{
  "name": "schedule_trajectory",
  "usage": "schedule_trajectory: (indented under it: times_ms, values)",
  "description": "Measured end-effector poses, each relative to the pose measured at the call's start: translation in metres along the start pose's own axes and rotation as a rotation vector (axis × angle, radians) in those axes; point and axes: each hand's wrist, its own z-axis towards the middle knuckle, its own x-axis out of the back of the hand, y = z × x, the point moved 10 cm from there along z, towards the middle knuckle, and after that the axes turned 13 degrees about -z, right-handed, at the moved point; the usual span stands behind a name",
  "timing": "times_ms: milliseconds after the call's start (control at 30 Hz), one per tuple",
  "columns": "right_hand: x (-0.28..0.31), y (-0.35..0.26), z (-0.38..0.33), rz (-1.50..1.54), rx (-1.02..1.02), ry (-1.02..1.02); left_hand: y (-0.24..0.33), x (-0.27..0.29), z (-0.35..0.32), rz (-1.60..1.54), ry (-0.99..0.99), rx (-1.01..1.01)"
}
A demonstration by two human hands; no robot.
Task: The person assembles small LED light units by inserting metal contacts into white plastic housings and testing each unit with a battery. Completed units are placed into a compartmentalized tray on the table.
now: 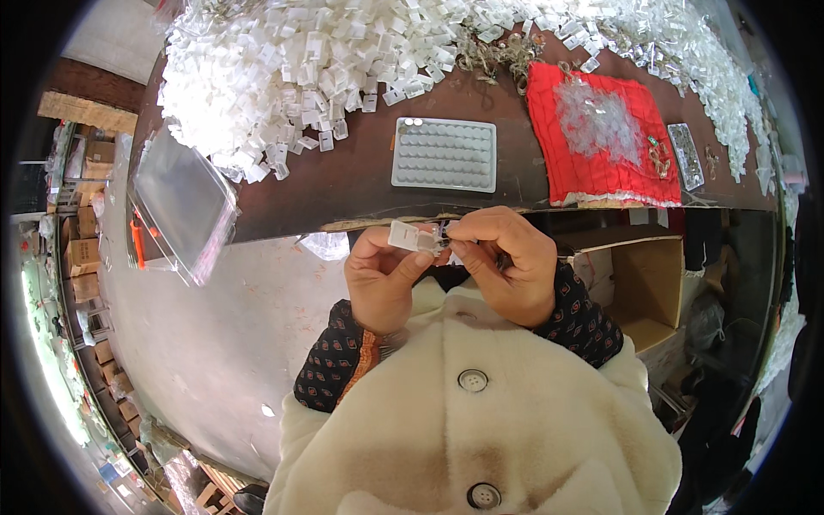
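Note:
Just off the table's front edge, my left hand (pixel 380 279) holds a small white plastic case (pixel 410 238) between thumb and fingers. The case looks hinged, with its two halves spread apart. My right hand (pixel 508 260) meets it from the right, thumb and forefinger pinched at the case's right end. A tiny dark, metallic-looking piece (pixel 443 232) shows between the fingertips; its kind is too small to make out. Beyond the hands lies a white tray (pixel 445 155) with rows of round hollows and a few small white discs at its far left corner.
A large heap of white plastic cases (pixel 292 69) covers the table's far side. Right of the tray, a red cloth (pixel 571 163) bears small transparent pieces, beside a narrow box (pixel 686 156) of tiny parts. Transparent bags (pixel 184 206) overhang the left edge near an orange-handled tool (pixel 138 240). An open cardboard box (pixel 648 287) stands below.

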Motion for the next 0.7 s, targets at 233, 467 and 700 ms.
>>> schedule_trajectory:
  times_ms: [233, 467, 700]
  values:
    - [0.002, -0.032, 0.003, -0.214, 0.215, 0.091, 0.017, -0.012, -0.002, 0.126, -0.02, -0.163]
    - [-0.002, -0.033, 0.006, -0.232, 0.206, 0.052, 0.029, -0.022, -0.006, 0.314, -0.16, -0.273]
    - [-0.007, -0.024, 0.011, -0.159, 0.14, -0.119, 0.041, -0.03, -0.004, 0.416, -0.215, -0.344]
